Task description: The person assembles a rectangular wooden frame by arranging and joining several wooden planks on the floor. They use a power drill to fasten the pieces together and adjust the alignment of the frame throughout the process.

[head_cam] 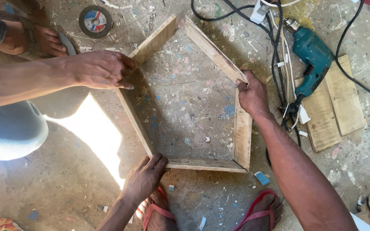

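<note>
— Right hand (251,94) clamped on the wooden frame (241,137), right corner; left hand (144,177) gripping near-left corner.
— Flat on the floor (185,98)?
— Yes. Far tip beyond both; co-worker's hand (99,68) nearer.

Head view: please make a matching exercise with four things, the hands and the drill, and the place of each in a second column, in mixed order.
1. left hand
2. right hand
3. co-worker's hand
4. teal drill

a. upper left corner of the wooden frame
b. right of the frame, among cables
c. near left corner of the frame
d. right corner of the frame

Pairs: 1-c, 2-d, 3-a, 4-b
</note>
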